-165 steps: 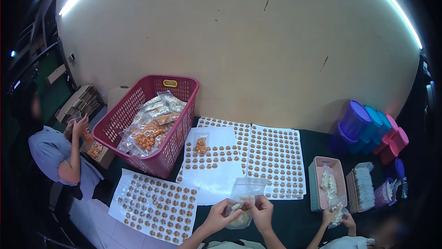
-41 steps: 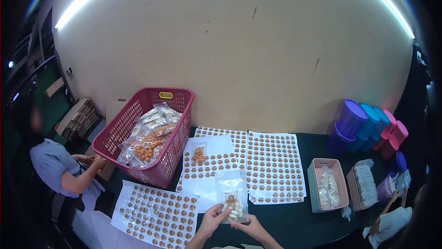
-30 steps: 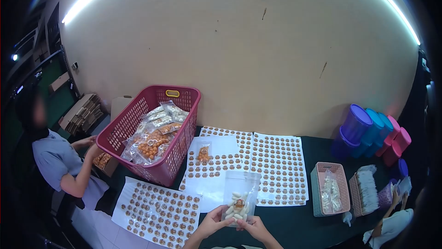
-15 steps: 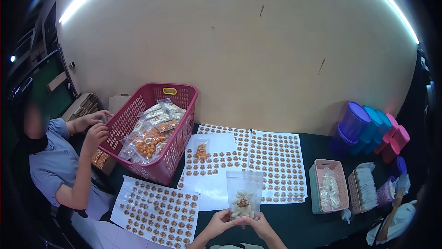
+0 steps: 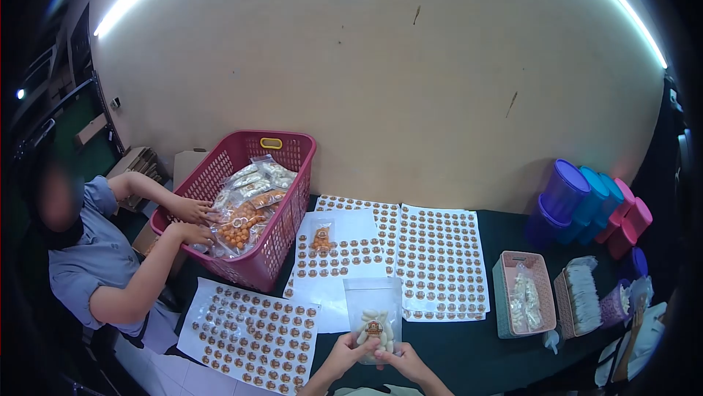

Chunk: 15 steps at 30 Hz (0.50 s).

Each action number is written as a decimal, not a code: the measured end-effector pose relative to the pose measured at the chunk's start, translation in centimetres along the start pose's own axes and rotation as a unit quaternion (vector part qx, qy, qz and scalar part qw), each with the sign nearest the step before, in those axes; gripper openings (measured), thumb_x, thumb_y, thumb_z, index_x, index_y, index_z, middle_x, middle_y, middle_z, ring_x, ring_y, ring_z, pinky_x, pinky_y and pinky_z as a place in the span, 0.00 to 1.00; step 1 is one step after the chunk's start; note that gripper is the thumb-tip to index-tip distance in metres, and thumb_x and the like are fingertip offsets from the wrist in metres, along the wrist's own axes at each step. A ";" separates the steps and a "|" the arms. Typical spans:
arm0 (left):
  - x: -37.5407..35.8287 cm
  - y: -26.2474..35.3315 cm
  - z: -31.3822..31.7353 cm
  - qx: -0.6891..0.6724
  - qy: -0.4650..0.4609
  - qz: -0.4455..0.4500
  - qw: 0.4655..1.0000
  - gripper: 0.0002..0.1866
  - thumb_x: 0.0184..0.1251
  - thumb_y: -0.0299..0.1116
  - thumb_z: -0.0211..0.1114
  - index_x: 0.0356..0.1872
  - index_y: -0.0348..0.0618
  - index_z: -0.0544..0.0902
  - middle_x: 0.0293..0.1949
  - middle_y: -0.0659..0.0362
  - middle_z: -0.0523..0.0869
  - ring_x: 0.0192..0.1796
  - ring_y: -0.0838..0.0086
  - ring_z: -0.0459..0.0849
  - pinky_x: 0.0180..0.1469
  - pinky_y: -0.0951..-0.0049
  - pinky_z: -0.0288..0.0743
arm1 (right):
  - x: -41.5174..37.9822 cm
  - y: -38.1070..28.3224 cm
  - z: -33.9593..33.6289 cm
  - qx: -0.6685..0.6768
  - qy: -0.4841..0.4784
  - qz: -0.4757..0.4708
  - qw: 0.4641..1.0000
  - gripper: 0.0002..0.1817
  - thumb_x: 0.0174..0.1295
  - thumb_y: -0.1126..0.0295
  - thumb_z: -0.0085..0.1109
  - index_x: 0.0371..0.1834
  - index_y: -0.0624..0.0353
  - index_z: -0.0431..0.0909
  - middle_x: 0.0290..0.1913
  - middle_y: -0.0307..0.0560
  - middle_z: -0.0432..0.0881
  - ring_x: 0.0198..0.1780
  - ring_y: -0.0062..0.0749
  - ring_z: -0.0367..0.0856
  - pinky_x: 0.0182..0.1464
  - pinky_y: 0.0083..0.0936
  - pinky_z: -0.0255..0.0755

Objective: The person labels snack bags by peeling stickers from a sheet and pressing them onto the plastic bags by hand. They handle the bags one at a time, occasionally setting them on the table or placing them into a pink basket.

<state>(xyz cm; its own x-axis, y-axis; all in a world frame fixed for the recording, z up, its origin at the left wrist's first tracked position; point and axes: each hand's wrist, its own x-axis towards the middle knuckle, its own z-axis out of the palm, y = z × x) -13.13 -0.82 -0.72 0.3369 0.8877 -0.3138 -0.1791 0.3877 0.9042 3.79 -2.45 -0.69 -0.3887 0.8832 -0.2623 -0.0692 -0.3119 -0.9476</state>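
A clear plastic pouch of pale, oblong snacks point(image 5: 375, 308) stands upright between my two hands, with a round brown sticker on its front. My left hand point(image 5: 350, 353) grips its lower left side, the thumb lying over the front near the sticker. At the lower right corner my right hand point(image 5: 405, 361) pinches the pouch. Behind the hands lie white sheets of round stickers point(image 5: 443, 264), one with a small pouch of orange snacks point(image 5: 321, 236) on it. Another sticker sheet point(image 5: 249, 337) lies to the left of my hands.
A maroon basket point(image 5: 293, 231) holds several snack pouches; a co-worker's hands point(image 5: 192, 221) reach into it from the left. To the right stand a pink-and-green basket point(image 5: 501, 301) with pouches, a basket of flat bags point(image 5: 582, 301) and colourful containers point(image 5: 567, 183).
The pouch in my hands has shifted left and slightly down, and my left thumb has moved up its front. The co-worker's hands have gone from beside the maroon basket into it.
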 end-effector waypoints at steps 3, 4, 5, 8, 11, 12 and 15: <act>0.1 -0.1 -0.1 -0.033 -0.018 0.007 0.999 0.16 0.57 0.36 0.64 0.43 0.36 0.77 0.38 0.60 0.81 0.38 0.82 0.78 0.43 0.81 0.70 | 0.0 0.5 -0.1 -0.009 -0.003 0.000 1.000 0.17 0.58 0.58 0.56 0.36 0.64 0.77 0.29 0.38 0.78 0.29 0.17 0.74 0.33 0.13 0.68; 0.0 -0.1 -0.1 -0.022 -0.020 0.008 1.000 0.17 0.57 0.35 0.64 0.44 0.36 0.77 0.38 0.60 0.81 0.39 0.82 0.78 0.43 0.81 0.70 | 0.0 0.6 -0.1 -0.013 -0.002 -0.007 1.000 0.17 0.58 0.58 0.56 0.36 0.64 0.77 0.29 0.38 0.78 0.29 0.17 0.75 0.33 0.13 0.68; -0.1 0.0 -0.1 -0.011 -0.023 0.007 1.000 0.17 0.57 0.35 0.64 0.44 0.35 0.76 0.38 0.60 0.81 0.39 0.81 0.78 0.42 0.81 0.71 | 0.0 0.6 -0.2 -0.012 -0.001 -0.007 1.000 0.17 0.58 0.58 0.56 0.36 0.64 0.77 0.29 0.38 0.78 0.29 0.17 0.75 0.33 0.13 0.68; -0.3 0.4 0.0 -0.025 -0.026 0.000 0.999 0.17 0.57 0.34 0.64 0.45 0.35 0.76 0.38 0.60 0.81 0.39 0.81 0.78 0.43 0.81 0.71 | 0.0 0.8 -0.3 -0.029 -0.007 -0.005 1.000 0.17 0.58 0.59 0.56 0.36 0.65 0.77 0.29 0.39 0.78 0.29 0.17 0.75 0.32 0.14 0.68; 0.1 -0.4 -0.2 -0.025 -0.031 -0.010 0.999 0.17 0.56 0.33 0.64 0.44 0.34 0.76 0.38 0.60 0.81 0.39 0.81 0.78 0.43 0.81 0.71 | 0.1 1.0 -0.2 -0.007 0.004 0.002 1.000 0.14 0.59 0.64 0.55 0.37 0.67 0.76 0.32 0.41 0.78 0.30 0.19 0.75 0.33 0.16 0.69; 0.0 -0.5 -0.1 -0.025 -0.031 -0.008 0.999 0.17 0.56 0.33 0.64 0.44 0.34 0.76 0.38 0.60 0.81 0.39 0.81 0.78 0.43 0.81 0.71 | 0.1 0.9 -0.1 0.015 0.000 -0.003 1.000 0.14 0.60 0.65 0.55 0.38 0.67 0.76 0.33 0.41 0.79 0.31 0.19 0.75 0.34 0.16 0.70; 0.1 -0.4 0.1 -0.012 -0.007 0.012 1.000 0.16 0.56 0.32 0.65 0.43 0.34 0.77 0.38 0.59 0.81 0.38 0.81 0.79 0.41 0.82 0.72 | 0.2 0.2 -0.7 -0.043 0.008 -0.031 0.999 0.15 0.58 0.64 0.57 0.38 0.67 0.76 0.30 0.39 0.78 0.30 0.16 0.73 0.32 0.14 0.67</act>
<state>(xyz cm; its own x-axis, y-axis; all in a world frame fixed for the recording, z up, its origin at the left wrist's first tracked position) -12.91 -0.91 -1.04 0.3450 0.8935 -0.2874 -0.2098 0.3718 0.9043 4.30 -2.11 -1.07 -0.3711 0.9056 -0.2056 -0.0132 -0.2266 -0.9739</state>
